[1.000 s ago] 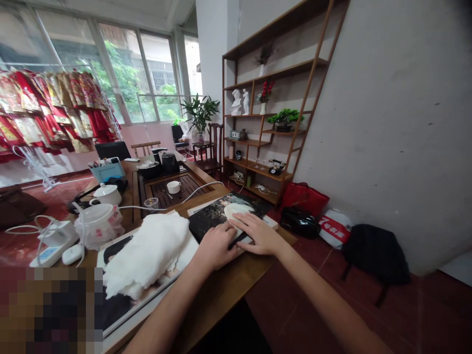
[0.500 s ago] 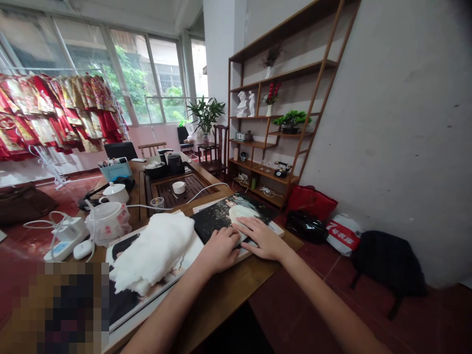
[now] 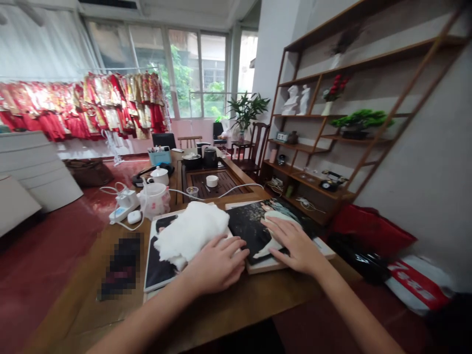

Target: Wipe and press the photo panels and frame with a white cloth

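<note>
Fluffy white batting, like cotton wadding (image 3: 195, 226), lies in a heap over a pale-edged picture panel (image 3: 162, 278) in front of me. My left hand (image 3: 221, 260) is at the right edge of the heap, fingers stretched out, and seems to touch it. To the right, a dark picture panel (image 3: 245, 226) with a figure on it lies on a pale slab. My right hand (image 3: 295, 243) rests flat on this panel with fingers spread, over a pale shape (image 3: 273, 246). Whether that shape is printed or a loose piece, I cannot tell.
A plastic-wrapped white cup (image 3: 155, 199), a power strip (image 3: 123, 206) and a lidded white teapot (image 3: 159, 176) stand left. Behind is a tea tray (image 3: 199, 189) with a small white cup (image 3: 211, 181). A white cable crosses the table; bags lie on the floor right.
The view has turned left. My left hand has moved left, off the dark panel to the batting's edge. My right hand stays on the dark panel.
</note>
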The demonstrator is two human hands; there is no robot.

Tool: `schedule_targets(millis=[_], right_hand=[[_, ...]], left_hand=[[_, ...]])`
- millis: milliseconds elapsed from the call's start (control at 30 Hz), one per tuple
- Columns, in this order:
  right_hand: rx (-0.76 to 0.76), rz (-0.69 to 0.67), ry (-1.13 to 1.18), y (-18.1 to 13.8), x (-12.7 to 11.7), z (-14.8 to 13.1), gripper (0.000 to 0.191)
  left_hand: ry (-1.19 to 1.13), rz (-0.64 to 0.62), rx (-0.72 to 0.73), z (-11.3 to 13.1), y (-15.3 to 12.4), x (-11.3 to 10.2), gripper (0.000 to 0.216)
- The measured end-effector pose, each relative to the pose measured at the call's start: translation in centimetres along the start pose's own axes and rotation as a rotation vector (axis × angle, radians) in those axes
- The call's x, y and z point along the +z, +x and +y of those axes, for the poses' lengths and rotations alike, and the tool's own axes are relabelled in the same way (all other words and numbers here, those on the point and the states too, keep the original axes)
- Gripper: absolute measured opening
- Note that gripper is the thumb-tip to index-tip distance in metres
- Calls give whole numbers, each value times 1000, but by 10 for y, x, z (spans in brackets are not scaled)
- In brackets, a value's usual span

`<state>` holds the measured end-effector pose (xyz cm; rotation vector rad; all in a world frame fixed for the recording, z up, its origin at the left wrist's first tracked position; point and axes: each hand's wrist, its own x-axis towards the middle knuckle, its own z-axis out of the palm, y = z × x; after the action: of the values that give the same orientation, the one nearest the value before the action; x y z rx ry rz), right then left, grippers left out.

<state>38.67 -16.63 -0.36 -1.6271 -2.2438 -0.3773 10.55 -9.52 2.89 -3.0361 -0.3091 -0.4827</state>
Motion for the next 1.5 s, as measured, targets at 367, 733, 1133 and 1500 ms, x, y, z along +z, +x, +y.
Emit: schedule_targets(millis=[367, 733, 1133, 1500], right_hand=[[-390, 11, 129, 133, 2, -110, 89], [-441, -217, 212, 170, 40, -122, 103], [-409, -146, 202, 151, 45, -109, 98], [-340, -132, 147, 151, 52, -77, 99]], left_hand=[[89, 134, -318, -60, -82, -40, 42], [7, 190, -578, -87, -118, -19, 35], [22, 117, -986, -99, -129, 2, 45], [-118, 128, -768, -100, -125, -6, 36]])
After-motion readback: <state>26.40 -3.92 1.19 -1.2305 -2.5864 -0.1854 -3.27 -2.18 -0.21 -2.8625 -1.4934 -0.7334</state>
